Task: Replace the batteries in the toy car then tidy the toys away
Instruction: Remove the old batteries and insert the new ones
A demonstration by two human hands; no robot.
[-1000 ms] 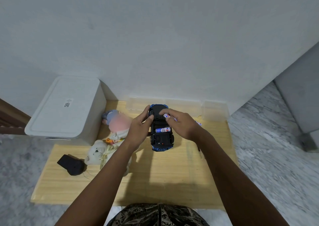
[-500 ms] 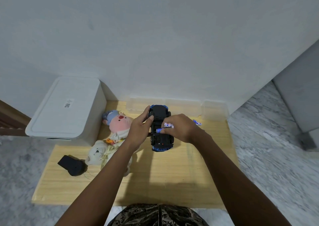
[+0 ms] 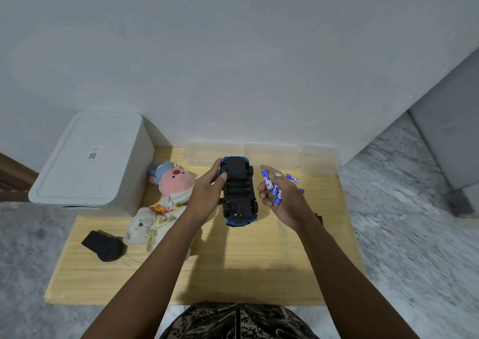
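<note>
Toy car (image 3: 239, 191) is lying upside down on the wooden table (image 3: 233, 261), black underside up, blue body edge visible at both ends. Battery bay in the middle of the underside is uncovered; its slots look dark, contents can't be made out.

Left hand (image 3: 207, 196) is curled around the car's left side, thumb on the underside near the far wheels, fingers wrapped over the far end.

Right hand (image 3: 282, 198) is held just right of the car, not touching it, fingers curled around several blue batteries (image 3: 270, 187). One battery is sticking up between the fingertips. More loose batteries (image 3: 293, 178) are seen on the table past the right hand, partly hidden by it.

Pink plush (image 3: 175, 180) and white plush bear (image 3: 145, 224) are lying left of the car, touching each other, partly covered by the left forearm. Black remote (image 3: 103, 245) is sitting near the table's left edge. White lidded bin (image 3: 90, 160) is standing at the far left corner. Clear plastic containers (image 3: 272, 154) are lined along the wall behind the car.
</note>
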